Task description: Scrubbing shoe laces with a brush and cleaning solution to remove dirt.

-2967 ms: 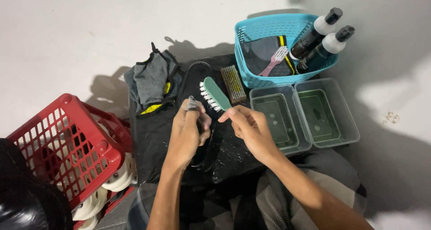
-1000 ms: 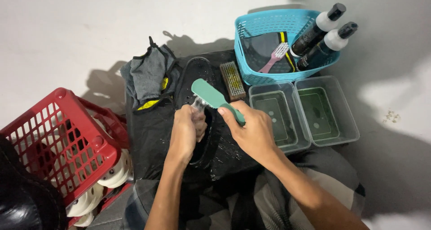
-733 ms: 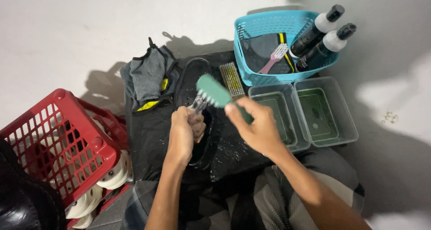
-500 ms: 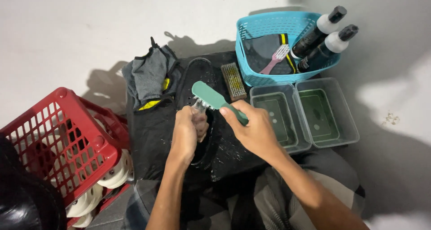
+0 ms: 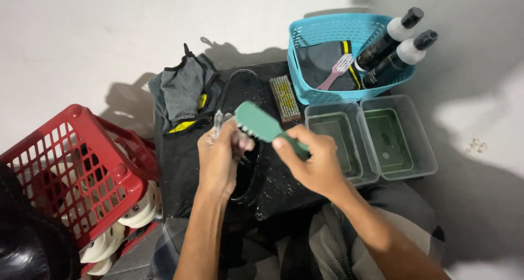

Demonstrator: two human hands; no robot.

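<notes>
My left hand (image 5: 218, 160) is closed around a small pale, wet item (image 5: 220, 119) that sticks out above the fingers; I cannot tell what it is. My right hand (image 5: 314, 162) grips the handle of a green scrubbing brush (image 5: 259, 122), bristles down, its head lying against the item and my left fingertips. Both hands hover over a wet black mat (image 5: 180, 165). A black oval sole-like piece (image 5: 243, 86) lies on it, partly hidden under my hands.
A small wooden brush (image 5: 285, 97) lies by a blue basket (image 5: 327, 26) that holds a pink brush (image 5: 335, 71) and two dark bottles (image 5: 387, 37). Two clear tubs of greenish water (image 5: 396, 135) sit at right. A grey cloth (image 5: 183, 91), a red crate (image 5: 71, 171) and white shoes (image 5: 136, 211) lie at left.
The green brush has stroked back and forth over the item in my left hand, and its bristles have turned from facing up to facing down. My left hand has stayed nearly still.
</notes>
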